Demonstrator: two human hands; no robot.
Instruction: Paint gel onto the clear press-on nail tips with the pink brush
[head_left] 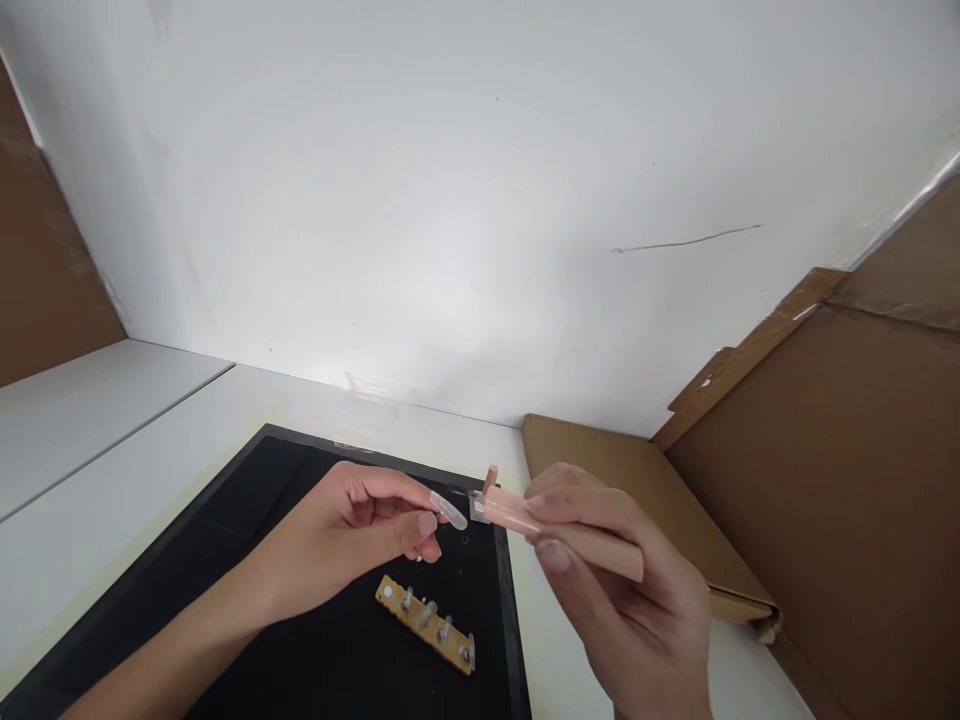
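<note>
A long whitish false nail (450, 511) juts from the index fingertip of my left hand (375, 520). The thumb of that hand presses close beneath it, the other fingers curled; whether the nail is worn or only pinched is hard to tell. In my right hand (611, 580) is a pink-handled nail clipper (517, 512), gripped between thumb and fingers. Its small metal head and a short upright peg point at the false nail, a little apart from it. Below the hands, a tan strip-shaped stand (426, 625) with several short clear posts lies on a black mat (322, 640).
The mat rests on a white table (135, 470) against a white wall (420, 200). A flat cardboard box (600, 460) lies behind my right hand. Tall cardboard panels (847, 450) stand at the right, and another brown panel (45, 250) is at the left.
</note>
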